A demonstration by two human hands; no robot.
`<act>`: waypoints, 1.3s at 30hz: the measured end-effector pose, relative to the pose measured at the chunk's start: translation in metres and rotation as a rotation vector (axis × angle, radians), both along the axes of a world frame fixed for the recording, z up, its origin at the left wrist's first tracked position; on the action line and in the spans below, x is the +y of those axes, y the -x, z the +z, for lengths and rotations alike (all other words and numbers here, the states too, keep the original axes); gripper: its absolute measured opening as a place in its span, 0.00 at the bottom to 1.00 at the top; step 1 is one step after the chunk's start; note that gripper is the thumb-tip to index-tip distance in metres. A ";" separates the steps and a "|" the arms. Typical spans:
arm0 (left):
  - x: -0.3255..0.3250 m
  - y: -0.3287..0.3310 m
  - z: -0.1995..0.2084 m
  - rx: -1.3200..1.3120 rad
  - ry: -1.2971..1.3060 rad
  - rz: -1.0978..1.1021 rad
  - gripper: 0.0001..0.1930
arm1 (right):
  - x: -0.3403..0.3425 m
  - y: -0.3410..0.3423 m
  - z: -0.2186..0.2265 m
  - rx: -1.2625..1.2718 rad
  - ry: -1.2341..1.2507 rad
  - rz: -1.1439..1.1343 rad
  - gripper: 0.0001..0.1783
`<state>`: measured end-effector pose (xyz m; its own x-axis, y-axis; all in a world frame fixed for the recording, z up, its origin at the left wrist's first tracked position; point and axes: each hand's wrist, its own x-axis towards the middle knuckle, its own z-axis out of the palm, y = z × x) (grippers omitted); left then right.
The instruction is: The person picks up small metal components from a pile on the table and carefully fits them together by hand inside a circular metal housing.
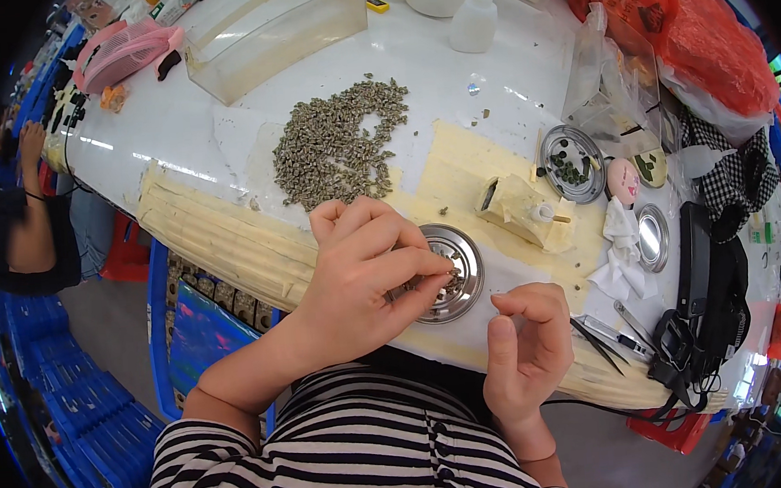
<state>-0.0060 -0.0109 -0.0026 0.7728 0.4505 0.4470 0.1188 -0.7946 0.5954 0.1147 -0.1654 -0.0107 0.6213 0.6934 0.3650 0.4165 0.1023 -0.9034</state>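
Note:
My left hand (365, 273) is over a small round metal dish (470, 295), its thumb and forefinger pinched together. A tiny metal part (454, 276) shows at those fingertips. Several similar small pieces lie in the dish, partly hidden by the hand. To the right of the dish, my right hand (532, 348) is raised with its fingers loosely curled. Its thumb and forefinger are a little apart, and I see nothing held between them. Beyond my left hand, a large spread pile of small metal parts (337, 143) lies on the white table (498, 89).
A clear plastic bin (278, 37) stands behind the pile. On the right are a metal dish with dark pieces (572, 165), a tape-wrapped block (521, 215), tweezers (598, 345), a cutter knife (613, 335) and a red bag (667, 29). Another person (31, 226) sits at far left.

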 end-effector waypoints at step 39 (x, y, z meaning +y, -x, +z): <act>0.037 0.005 0.013 0.204 -0.120 0.169 0.05 | -0.002 0.002 0.000 -0.027 0.023 -0.026 0.04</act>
<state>-0.0115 0.0262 0.0103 0.7707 0.5339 0.3478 0.3632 -0.8165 0.4488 0.1129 -0.1675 -0.0108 0.6291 0.6857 0.3661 0.4431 0.0706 -0.8937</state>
